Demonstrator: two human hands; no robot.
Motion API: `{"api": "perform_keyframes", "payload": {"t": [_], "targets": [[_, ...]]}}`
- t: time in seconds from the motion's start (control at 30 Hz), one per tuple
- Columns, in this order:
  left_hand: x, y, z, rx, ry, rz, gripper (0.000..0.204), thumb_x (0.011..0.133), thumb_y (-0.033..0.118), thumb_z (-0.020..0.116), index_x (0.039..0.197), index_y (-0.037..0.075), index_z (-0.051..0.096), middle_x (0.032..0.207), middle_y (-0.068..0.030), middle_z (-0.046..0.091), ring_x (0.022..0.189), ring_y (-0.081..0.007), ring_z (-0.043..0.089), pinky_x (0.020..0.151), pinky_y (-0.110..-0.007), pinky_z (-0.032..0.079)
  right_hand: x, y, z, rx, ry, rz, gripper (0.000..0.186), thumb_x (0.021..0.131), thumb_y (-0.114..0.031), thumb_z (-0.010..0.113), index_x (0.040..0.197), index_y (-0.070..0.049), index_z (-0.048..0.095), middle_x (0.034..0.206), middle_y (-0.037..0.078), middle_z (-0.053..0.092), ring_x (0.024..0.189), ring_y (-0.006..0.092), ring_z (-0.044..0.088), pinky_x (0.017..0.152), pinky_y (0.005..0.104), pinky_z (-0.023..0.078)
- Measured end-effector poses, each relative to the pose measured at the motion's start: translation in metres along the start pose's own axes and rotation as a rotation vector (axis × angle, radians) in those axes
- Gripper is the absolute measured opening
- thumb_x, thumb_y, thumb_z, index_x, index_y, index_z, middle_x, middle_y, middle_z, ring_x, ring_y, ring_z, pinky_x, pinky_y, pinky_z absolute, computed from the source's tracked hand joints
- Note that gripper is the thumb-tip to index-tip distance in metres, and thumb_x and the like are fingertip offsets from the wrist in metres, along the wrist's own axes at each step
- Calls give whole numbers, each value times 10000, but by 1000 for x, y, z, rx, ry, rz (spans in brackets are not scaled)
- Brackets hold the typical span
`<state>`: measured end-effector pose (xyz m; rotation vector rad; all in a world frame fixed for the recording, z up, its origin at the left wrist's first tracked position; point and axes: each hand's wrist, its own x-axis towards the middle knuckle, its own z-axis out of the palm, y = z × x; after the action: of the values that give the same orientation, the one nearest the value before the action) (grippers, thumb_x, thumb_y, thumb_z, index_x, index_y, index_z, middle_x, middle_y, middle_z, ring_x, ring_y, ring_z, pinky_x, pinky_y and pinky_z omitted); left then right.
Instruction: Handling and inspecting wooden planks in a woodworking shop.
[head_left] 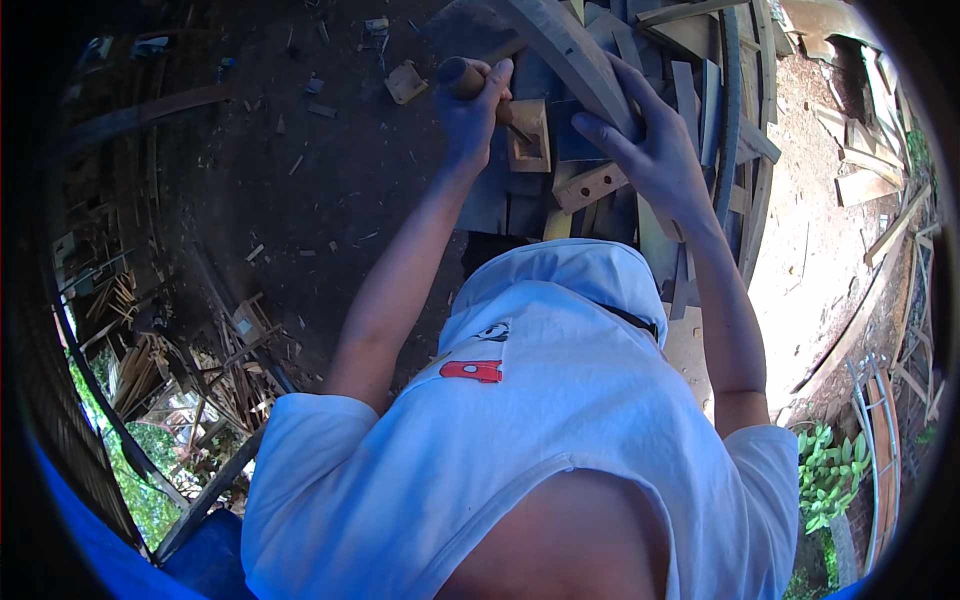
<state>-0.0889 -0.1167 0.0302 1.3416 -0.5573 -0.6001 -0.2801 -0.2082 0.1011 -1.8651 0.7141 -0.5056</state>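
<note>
My left hand [472,125] is closed round the thick, dark, round wooden handle of a chisel [461,78]. The thin end of the chisel points down to the right, into a squarish hole cut in a pale wooden block [540,124]. Across from it, my right hand [655,150] grips the near end of a long, thick wooden beam [565,55], thumb on one side and fingers on the other. The beam slants away to the upper left and leaves the picture. Below my right thumb lies a short wooden piece with two round holes [590,188].
Planks and offcuts [690,100] crowd the area beyond and right of my right hand. A loose wood piece [405,83] and scattered chips lie on the dark ground [330,170] to the left. Stacked scrap wood [140,375] stands far left; a leafy plant [830,475] grows at lower right.
</note>
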Motion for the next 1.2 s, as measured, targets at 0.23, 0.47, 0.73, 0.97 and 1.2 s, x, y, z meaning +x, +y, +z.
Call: {"api": "perform_keyframes", "payload": {"t": [0.23, 0.47, 0.73, 0.97, 1.2], "targets": [[2, 6, 5, 38, -5, -22, 202, 827, 125, 751, 801, 83, 555, 698, -8, 567, 643, -110, 571, 636, -278, 456, 0, 38, -6, 71, 99, 100, 734, 801, -442, 715, 1386, -87, 448, 1130, 198, 647, 996, 271, 661, 882, 387, 503], [-1, -2, 9, 154, -104, -5, 203, 828, 170, 760, 802, 91, 574, 726, 0, 601, 672, -94, 595, 639, -258, 476, -8, 38, -2, 35, 64, 159, 736, 801, -427, 720, 1388, -82, 442, 1143, 202, 642, 998, 279, 661, 875, 388, 504], [-10, -5, 15, 274, -118, 31, 163, 830, 142, 745, 811, 69, 601, 770, -5, 624, 734, -83, 618, 676, -253, 496, -5, -24, -8, 79, 82, -242, 726, 794, -326, 716, 1417, -115, 409, 1081, 176, 669, 922, 295, 691, 826, 387, 544], [-20, -8, 17, 372, -122, 150, 214, 773, 66, 714, 964, -1, 645, 935, -89, 699, 897, -170, 673, 753, -301, 517, -2, -11, -2, -500, -203, -75, 783, 765, -327, 730, 1448, -168, 381, 984, 162, 682, 814, 298, 697, 728, 390, 558], [-21, -15, 7, 328, -131, 225, 123, 804, 35, 681, 918, 1, 649, 822, -67, 696, 803, -142, 672, 727, -293, 518, -8, -22, 0, -200, -31, -252, 761, 793, -368, 711, 1451, -181, 376, 994, 170, 684, 814, 302, 698, 746, 401, 549]]}}
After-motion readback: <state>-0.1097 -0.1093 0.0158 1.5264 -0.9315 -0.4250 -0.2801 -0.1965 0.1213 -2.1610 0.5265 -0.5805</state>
